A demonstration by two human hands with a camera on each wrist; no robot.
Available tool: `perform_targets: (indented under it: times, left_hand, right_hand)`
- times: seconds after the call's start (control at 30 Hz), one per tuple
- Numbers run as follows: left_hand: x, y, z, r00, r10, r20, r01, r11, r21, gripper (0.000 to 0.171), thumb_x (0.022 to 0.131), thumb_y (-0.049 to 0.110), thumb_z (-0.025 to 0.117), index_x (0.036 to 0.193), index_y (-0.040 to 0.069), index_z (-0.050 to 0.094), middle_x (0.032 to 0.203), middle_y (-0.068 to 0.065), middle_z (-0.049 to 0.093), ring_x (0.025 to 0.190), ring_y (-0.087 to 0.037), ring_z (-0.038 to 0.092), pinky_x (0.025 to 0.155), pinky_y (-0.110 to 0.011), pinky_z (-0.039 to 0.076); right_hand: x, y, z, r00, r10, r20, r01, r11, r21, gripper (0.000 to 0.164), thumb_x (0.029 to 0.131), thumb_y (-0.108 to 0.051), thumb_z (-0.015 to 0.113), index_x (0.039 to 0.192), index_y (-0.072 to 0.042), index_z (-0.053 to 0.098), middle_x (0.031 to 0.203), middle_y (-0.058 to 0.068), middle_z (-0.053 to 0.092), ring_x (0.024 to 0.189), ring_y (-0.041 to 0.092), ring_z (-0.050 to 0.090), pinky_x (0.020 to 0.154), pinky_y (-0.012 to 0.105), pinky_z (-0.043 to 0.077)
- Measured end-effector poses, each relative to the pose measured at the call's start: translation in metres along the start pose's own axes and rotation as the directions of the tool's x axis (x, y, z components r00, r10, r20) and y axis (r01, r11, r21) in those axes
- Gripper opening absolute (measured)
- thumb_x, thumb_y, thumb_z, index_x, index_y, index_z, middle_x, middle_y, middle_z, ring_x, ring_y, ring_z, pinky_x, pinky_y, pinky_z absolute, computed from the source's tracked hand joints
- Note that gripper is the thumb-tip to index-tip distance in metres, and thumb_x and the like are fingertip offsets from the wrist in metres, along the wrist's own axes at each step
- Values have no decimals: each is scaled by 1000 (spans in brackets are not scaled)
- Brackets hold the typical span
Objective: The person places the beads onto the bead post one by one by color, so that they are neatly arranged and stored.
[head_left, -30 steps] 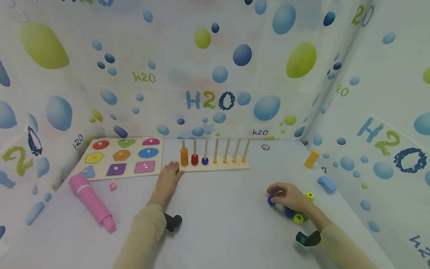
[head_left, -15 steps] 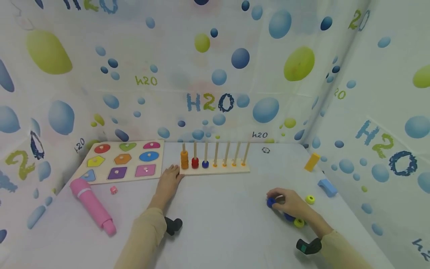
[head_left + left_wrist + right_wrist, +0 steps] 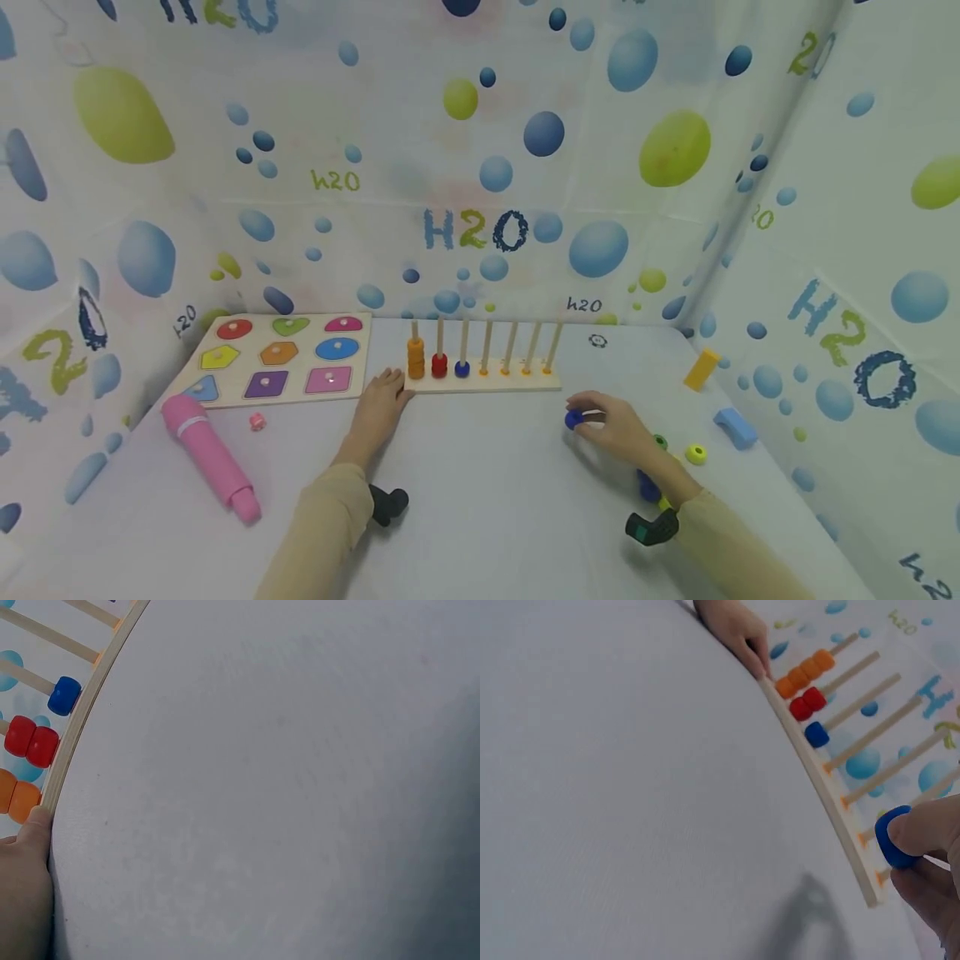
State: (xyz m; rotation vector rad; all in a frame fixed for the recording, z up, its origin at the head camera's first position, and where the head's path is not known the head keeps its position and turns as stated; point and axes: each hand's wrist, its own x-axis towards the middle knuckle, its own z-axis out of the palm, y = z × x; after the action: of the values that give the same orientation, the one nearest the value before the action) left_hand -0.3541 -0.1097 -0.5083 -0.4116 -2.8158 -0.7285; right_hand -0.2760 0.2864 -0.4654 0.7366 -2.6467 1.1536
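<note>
A wooden bead rack (image 3: pixel 487 383) with a row of upright pegs stands toward the back of the table. Several orange beads (image 3: pixel 416 358), two red beads (image 3: pixel 439 366) and one blue bead (image 3: pixel 462 369) sit on its three leftmost pegs; the other pegs are bare. My left hand (image 3: pixel 378 412) holds the rack's left end, thumb at the front corner of the base. Between thumb and fingers, my right hand (image 3: pixel 618 429) pinches another blue bead (image 3: pixel 891 838), raised over the table to the front right of the rack. In the right wrist view this bead overlaps the rightmost pegs.
Loose blue beads (image 3: pixel 648 486), a green bead (image 3: pixel 660 442) and a yellow bead (image 3: pixel 696 454) lie by the right forearm. Farther right are an orange block (image 3: pixel 702 370) and a blue block (image 3: pixel 736 428). A shape puzzle board (image 3: pixel 300 400), pink microphone (image 3: pixel 213 458) and pink die (image 3: pixel 257 422) lie left.
My right hand has moved left and away from me with the blue bead, leaving the loose beads behind. My left hand stays at the rack's end. The head view has shifted slightly.
</note>
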Motion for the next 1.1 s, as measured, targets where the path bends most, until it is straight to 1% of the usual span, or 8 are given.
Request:
perform_targets:
  times: [0.17,0.27,0.3,0.4,0.5,0.7,0.9,1.1]
  left_hand:
    - [-1,-1,2,1000,0,-2,0,1000,-9,46,98,23,53,131,-9,49,137,-23,47,132,-38,35,113,-49,22]
    - [-2,-2,3,1000,-7,3,7,1000,-7,47,98,24,53,132,-8,49,138,-22,46,133,-37,34,113,-49,21]
    - [-2,-2,2,1000,-7,2,7,1000,-6,47,98,24,53,132,-8,48,138,-22,46,133,-37,34,113,-49,22]
    - [-4,-1,2,1000,-9,0,9,1000,-4,47,98,24,54,133,-7,48,137,-22,47,133,-37,34,112,-49,22]
    - [-5,0,1,1000,-9,-3,9,1000,-1,47,97,24,55,132,-7,49,137,-22,47,133,-37,35,112,-48,23]
    - [-4,1,3,1000,-13,17,13,1000,10,48,97,26,54,133,-6,49,138,-21,47,134,-36,34,113,-47,22]
    - [-2,0,1,1000,-20,-7,20,1000,-5,48,97,26,55,132,-6,50,137,-21,47,134,-35,34,113,-47,23]
    - [-1,0,0,1000,-17,4,17,1000,-1,47,97,25,55,132,-6,49,138,-21,47,133,-36,34,113,-47,22]
  right_hand:
    - [33,-18,15,995,-68,-68,69,997,16,35,80,4,70,113,3,60,106,9,66,94,20,65,82,26,55]
    - [49,-46,20,991,-105,-88,108,994,32,33,81,8,68,112,5,59,106,14,66,95,24,65,83,30,55]
    - [56,-49,23,987,-128,-96,133,990,45,32,81,8,67,112,6,59,106,15,66,95,25,65,82,31,55]
    - [77,-59,31,978,-171,-120,180,982,64,33,81,10,67,113,8,58,107,18,65,97,30,64,82,34,56]
    - [99,-53,42,967,-205,-151,215,975,52,35,81,7,68,115,6,58,108,14,65,98,25,63,82,28,55]
    - [133,-74,51,960,-211,-183,215,977,4,38,80,9,67,116,7,56,109,15,64,101,24,62,84,23,53]
    - [164,-90,56,950,-196,-242,203,979,4,37,82,8,65,118,5,56,111,16,63,102,24,61,86,22,52]
    - [180,-94,61,966,-133,-222,133,991,-15,36,83,9,64,118,4,56,112,15,63,104,23,61,88,20,50]
